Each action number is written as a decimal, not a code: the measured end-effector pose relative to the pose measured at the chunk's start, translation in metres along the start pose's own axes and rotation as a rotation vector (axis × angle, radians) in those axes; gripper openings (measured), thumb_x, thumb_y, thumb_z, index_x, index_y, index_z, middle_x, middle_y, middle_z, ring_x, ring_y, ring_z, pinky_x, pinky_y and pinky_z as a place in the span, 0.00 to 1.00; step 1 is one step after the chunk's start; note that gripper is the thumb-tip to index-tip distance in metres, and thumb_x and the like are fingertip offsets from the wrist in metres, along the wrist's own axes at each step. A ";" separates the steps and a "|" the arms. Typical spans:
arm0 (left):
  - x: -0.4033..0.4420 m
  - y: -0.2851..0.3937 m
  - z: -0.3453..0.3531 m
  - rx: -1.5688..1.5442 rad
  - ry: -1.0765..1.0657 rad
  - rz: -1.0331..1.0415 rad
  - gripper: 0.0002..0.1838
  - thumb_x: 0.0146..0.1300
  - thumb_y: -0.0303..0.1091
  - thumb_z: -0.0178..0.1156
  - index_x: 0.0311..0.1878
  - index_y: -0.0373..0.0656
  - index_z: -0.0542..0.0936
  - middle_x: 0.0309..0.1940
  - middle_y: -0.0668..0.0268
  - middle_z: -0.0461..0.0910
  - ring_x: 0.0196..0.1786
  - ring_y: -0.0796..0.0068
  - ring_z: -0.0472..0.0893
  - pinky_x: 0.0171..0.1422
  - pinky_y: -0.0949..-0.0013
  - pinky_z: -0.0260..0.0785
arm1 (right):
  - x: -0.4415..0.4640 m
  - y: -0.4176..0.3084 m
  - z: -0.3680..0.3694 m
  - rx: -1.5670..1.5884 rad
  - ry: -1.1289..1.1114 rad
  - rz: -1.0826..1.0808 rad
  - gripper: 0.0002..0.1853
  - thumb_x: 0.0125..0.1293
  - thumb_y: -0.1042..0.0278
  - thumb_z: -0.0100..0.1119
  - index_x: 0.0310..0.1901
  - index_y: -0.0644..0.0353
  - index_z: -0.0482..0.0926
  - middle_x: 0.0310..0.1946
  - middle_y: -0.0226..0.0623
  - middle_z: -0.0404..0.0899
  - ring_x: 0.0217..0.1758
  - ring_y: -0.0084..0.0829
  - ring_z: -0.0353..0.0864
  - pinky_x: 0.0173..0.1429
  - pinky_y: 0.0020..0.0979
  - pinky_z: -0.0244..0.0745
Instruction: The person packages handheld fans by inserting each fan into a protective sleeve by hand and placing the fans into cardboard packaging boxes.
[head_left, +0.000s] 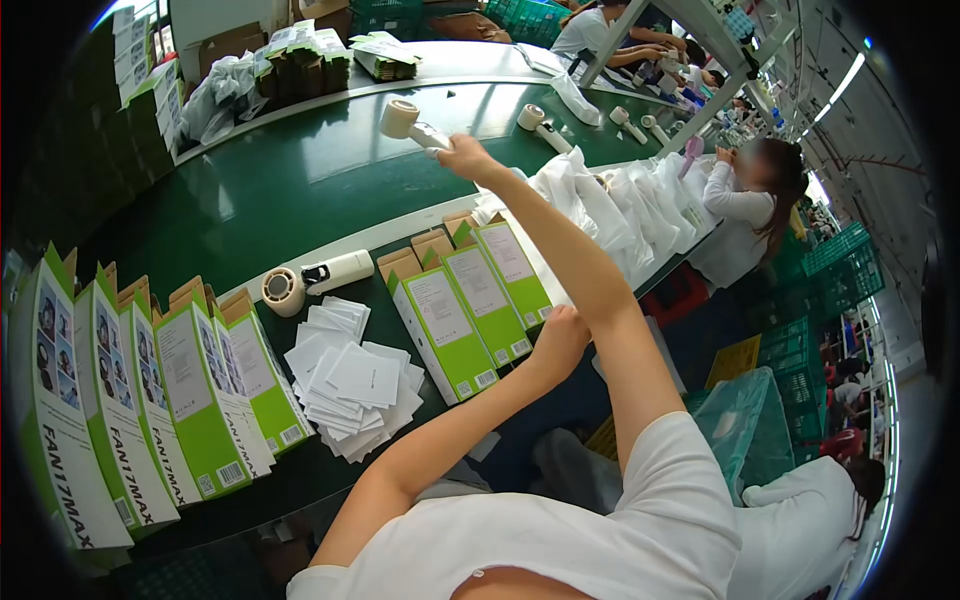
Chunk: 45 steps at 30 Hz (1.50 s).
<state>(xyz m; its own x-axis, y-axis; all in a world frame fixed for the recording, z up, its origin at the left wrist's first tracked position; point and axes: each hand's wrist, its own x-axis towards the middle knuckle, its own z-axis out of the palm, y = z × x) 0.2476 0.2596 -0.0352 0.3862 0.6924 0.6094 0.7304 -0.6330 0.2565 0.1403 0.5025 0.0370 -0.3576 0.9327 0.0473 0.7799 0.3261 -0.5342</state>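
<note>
My right hand [467, 160] reaches out over the green conveyor belt [290, 140], its fingers closed on the handle end of a cream handheld fan [402, 120]. The fan's round head points away from me. My left hand [562, 345] is closed beside the right edge of the green-and-white fan boxes [485, 308], under my right forearm; what its fingers hold, if anything, is hidden. To the left of those open-topped boxes, a second handheld fan [345, 270] lies near the belt's edge. Below it spreads a pile of white leaflets [362, 376].
Several tall fan boxes [185, 375] stand in a row at left. White plastic bags [620, 205] are heaped along the belt's near side. More fans [545, 130] lie on the belt. A co-worker [745, 205] sits at right, near green crates [785, 360].
</note>
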 end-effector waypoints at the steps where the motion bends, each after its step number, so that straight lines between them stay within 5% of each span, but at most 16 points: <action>1: 0.006 0.001 -0.002 -0.196 -0.185 -0.126 0.06 0.59 0.28 0.55 0.36 0.36 0.78 0.33 0.59 0.78 0.34 0.59 0.77 0.44 0.65 0.71 | -0.007 0.000 -0.025 0.070 -0.001 -0.002 0.19 0.63 0.58 0.57 0.45 0.68 0.76 0.37 0.43 0.79 0.38 0.34 0.79 0.44 0.30 0.74; 3: 0.024 0.000 -0.039 -0.597 -0.023 -0.448 0.07 0.57 0.25 0.55 0.30 0.31 0.79 0.25 0.60 0.79 0.28 0.63 0.76 0.37 0.67 0.70 | -0.030 -0.002 -0.074 0.196 0.005 -0.015 0.18 0.64 0.60 0.56 0.47 0.68 0.75 0.38 0.41 0.79 0.40 0.30 0.78 0.46 0.27 0.73; 8: 0.038 -0.022 -0.091 -0.958 0.276 -0.599 0.10 0.56 0.27 0.60 0.33 0.27 0.82 0.24 0.58 0.82 0.25 0.73 0.76 0.32 0.74 0.70 | -0.097 -0.017 -0.161 0.488 0.054 -0.133 0.17 0.66 0.64 0.54 0.50 0.68 0.74 0.40 0.38 0.79 0.43 0.24 0.78 0.50 0.22 0.71; 11: 0.031 -0.049 -0.124 -1.063 0.328 -0.709 0.11 0.59 0.28 0.60 0.39 0.29 0.83 0.29 0.59 0.82 0.28 0.75 0.77 0.33 0.78 0.70 | -0.144 -0.015 -0.188 0.534 0.120 -0.240 0.17 0.65 0.65 0.54 0.52 0.67 0.74 0.42 0.38 0.79 0.43 0.24 0.77 0.50 0.22 0.71; 14: 0.036 -0.090 -0.159 -1.412 0.504 -0.946 0.13 0.62 0.28 0.60 0.47 0.29 0.79 0.37 0.53 0.81 0.36 0.67 0.82 0.44 0.73 0.78 | -0.180 -0.007 -0.188 0.632 0.202 -0.251 0.17 0.66 0.66 0.54 0.52 0.67 0.74 0.44 0.38 0.79 0.41 0.23 0.76 0.48 0.21 0.70; 18: 0.028 -0.161 -0.198 -1.621 0.740 -0.845 0.11 0.63 0.24 0.55 0.46 0.28 0.77 0.36 0.55 0.80 0.36 0.69 0.82 0.46 0.73 0.79 | -0.214 -0.004 -0.180 0.774 0.213 -0.263 0.17 0.66 0.66 0.55 0.52 0.66 0.73 0.45 0.38 0.78 0.40 0.23 0.75 0.46 0.22 0.69; 22: 0.020 -0.167 -0.255 -1.387 0.947 -0.721 0.11 0.63 0.28 0.58 0.43 0.29 0.78 0.35 0.56 0.81 0.34 0.72 0.81 0.42 0.77 0.77 | -0.231 -0.001 -0.161 0.863 0.167 -0.251 0.18 0.66 0.64 0.55 0.52 0.67 0.73 0.45 0.38 0.78 0.41 0.23 0.74 0.46 0.23 0.69; 28: 0.009 -0.113 -0.260 -0.702 0.372 -0.492 0.09 0.59 0.27 0.60 0.39 0.33 0.82 0.31 0.60 0.83 0.31 0.73 0.80 0.40 0.75 0.73 | -0.254 -0.007 -0.133 0.987 0.065 -0.193 0.17 0.67 0.65 0.54 0.52 0.66 0.72 0.47 0.40 0.77 0.41 0.24 0.75 0.46 0.23 0.69; 38: -0.055 -0.058 -0.170 -0.822 -0.075 -0.290 0.06 0.58 0.26 0.63 0.31 0.32 0.78 0.30 0.64 0.82 0.31 0.76 0.77 0.42 0.75 0.72 | -0.285 -0.009 -0.089 1.077 0.034 -0.146 0.16 0.67 0.67 0.52 0.53 0.65 0.72 0.49 0.41 0.76 0.43 0.25 0.77 0.47 0.24 0.70; 41: -0.044 -0.093 -0.193 -1.181 0.218 -0.756 0.05 0.61 0.29 0.60 0.33 0.37 0.79 0.29 0.65 0.80 0.30 0.81 0.75 0.37 0.80 0.68 | -0.293 -0.002 -0.087 1.100 0.092 -0.095 0.18 0.68 0.66 0.52 0.55 0.68 0.71 0.51 0.44 0.74 0.44 0.24 0.75 0.46 0.22 0.71; 45: -0.027 -0.200 -0.224 -1.234 0.881 -0.871 0.09 0.65 0.32 0.55 0.44 0.38 0.76 0.37 0.63 0.77 0.35 0.78 0.75 0.40 0.76 0.71 | -0.305 0.007 -0.089 1.109 0.165 -0.067 0.18 0.67 0.66 0.52 0.55 0.68 0.71 0.51 0.44 0.74 0.44 0.24 0.75 0.47 0.22 0.71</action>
<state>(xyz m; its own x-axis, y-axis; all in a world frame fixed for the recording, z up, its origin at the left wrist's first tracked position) -0.0350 0.2901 0.0648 -0.5521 0.8301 0.0782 -0.4406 -0.3701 0.8179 0.3005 0.2341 0.0937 -0.2455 0.9541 0.1715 -0.1564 0.1356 -0.9783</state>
